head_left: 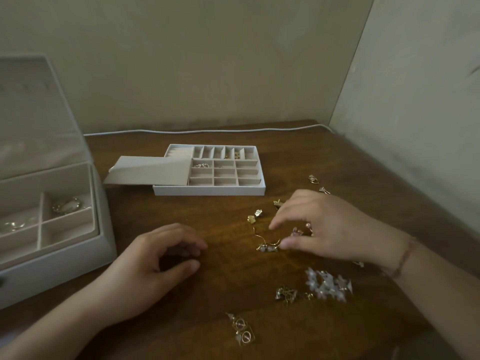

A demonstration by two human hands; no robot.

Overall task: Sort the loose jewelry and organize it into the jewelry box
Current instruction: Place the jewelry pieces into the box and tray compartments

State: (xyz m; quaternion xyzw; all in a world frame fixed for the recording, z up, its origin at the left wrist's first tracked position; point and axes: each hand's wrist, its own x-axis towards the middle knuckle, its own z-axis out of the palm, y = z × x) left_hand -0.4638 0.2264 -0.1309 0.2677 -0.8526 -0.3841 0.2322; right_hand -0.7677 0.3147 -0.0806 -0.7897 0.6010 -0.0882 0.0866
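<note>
Loose gold jewelry lies scattered on the brown wooden table [220,281]. My right hand [319,227] hovers over a gold hoop earring with pale beads [267,244], fingers spread and relaxed, fingertips close to it. Two small gold studs [254,216] lie just left of that hand. My left hand [153,263] rests on the table with loosely curled fingers and holds nothing. A divided white tray [207,190] sits behind, a few small pieces in its back compartments. The open jewelry box [65,253] stands at the left with rings in its compartments.
A white flower cluster [327,283], a tangled gold piece [287,294] and gold square earrings [241,329] lie near the front. Two more small pieces [318,183] sit at the right. A flat lid [148,170] leans on the tray. A white cable [207,131] runs along the wall.
</note>
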